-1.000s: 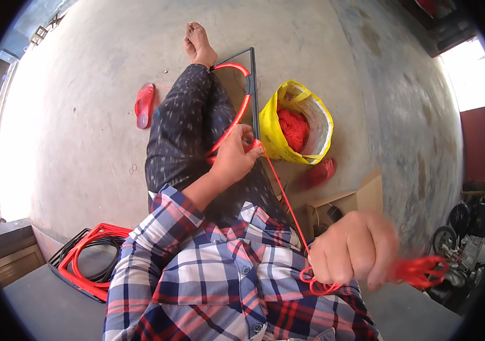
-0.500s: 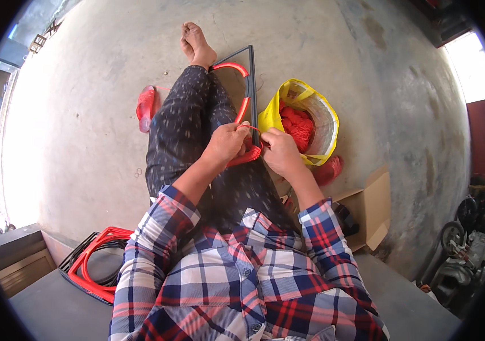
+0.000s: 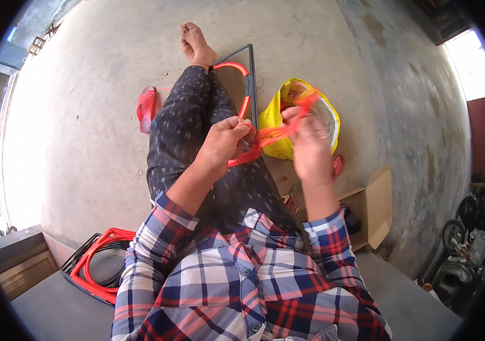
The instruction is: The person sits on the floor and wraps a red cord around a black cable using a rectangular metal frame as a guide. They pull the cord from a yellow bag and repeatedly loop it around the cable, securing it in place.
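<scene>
My left hand (image 3: 223, 145) is closed on the curved part of the black frame (image 3: 254, 85), thumb and forefinger pressed together; I cannot tell whether a strand is pinched there as well. The frame lies along the right side of my legs (image 3: 182, 128), its far corner just right of my foot (image 3: 196, 45). Red wrapping (image 3: 230, 66) covers stretches of its curve, with a dark bare stretch between, and more red runs across the near end, right beside my left hand.

My right hand (image 3: 310, 145) is blurred, up to the right of the frame and in front of the yellow bag (image 3: 276, 116). Its fingers are curled around a loose bundle of red cord (image 3: 276, 134), which reaches left toward the near end of the frame; how each finger sits I cannot tell.

The yellow bag stands open on the floor (image 3: 100, 102), right of the frame. One red slipper (image 3: 146, 108) lies left of my legs, and part of another red shoe (image 3: 339, 165) shows near the bag. Nearer, on the right, is an open cardboard box (image 3: 377, 204) with something dark inside. On the grey bench (image 3: 390, 290), to my left, lie red and black frames (image 3: 97, 264).
</scene>
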### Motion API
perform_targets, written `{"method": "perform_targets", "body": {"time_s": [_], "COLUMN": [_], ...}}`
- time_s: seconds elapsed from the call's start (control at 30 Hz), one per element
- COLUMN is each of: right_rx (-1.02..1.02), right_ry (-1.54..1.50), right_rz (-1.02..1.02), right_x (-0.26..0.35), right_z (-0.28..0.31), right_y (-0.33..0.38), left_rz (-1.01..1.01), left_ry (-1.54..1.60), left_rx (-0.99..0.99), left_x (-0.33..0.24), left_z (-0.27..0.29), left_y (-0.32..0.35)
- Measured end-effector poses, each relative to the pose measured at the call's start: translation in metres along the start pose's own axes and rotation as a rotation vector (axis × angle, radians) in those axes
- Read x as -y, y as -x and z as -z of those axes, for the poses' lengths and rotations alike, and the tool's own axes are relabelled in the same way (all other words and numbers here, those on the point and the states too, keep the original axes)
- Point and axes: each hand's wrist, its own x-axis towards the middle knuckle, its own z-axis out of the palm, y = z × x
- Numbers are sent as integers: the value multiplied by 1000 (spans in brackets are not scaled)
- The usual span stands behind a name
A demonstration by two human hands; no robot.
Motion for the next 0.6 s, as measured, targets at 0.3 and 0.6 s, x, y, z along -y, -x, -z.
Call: {"method": "perform_targets", "body": {"time_s": [0.3,0.6], "right_rx": [11,-212], "right_ry": [-186,16], "right_rz": [-151,-124], "right_x": [81,101], "right_z": [61,108], "right_y": [50,103], "left_rz": [194,182], "left_ry": [-228,-129], "left_rx": [-3,-50], "left_x": [7,17], "left_z": [4,18], "left_y": [-9,-13]}}
